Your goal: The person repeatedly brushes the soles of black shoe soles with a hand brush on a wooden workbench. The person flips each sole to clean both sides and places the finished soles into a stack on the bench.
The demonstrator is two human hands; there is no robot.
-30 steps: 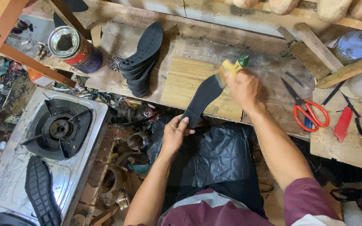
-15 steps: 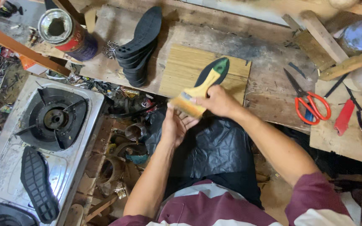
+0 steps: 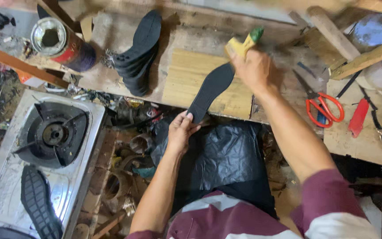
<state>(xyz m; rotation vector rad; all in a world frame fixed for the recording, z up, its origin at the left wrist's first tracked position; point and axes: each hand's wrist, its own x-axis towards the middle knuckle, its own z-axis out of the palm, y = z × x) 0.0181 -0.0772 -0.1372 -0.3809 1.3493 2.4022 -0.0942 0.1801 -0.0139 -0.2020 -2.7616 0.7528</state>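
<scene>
Right now the left hand [image 3: 181,130] pinches the near end of a flat black rubber shoe sole [image 3: 210,91], fingers closed on its heel at the front edge of the worn wooden surface [image 3: 284,62]. That sole lies slanted across a pale rectangular bamboo board [image 3: 186,75] set near the front edge of the surface, its toe pointing towards the far side. The right hand [image 3: 255,68] is closed around a yellow brush with a green handle tip [image 3: 243,43], held just beyond the toe end of the sole, above the far edge of the board; motion blur hides whether the bristles touch the sole.

To the left of the board, a stack of black shoe soles [image 3: 138,55] rests on the surface, and an open red and dark metal tin [image 3: 60,44] stands near the far left corner. Towards the right side lie red-handled scissors [image 3: 326,106] and, nearer the right edge, a red flat tool [image 3: 359,117].

Below the left front edge of the surface sits a steel gas stove [image 3: 5,186] with a black burner, and another black ridged sole [image 3: 38,201] lies on its top. A crumpled black plastic sheet [image 3: 226,155] covers the person's lap, beneath the front edge.
</scene>
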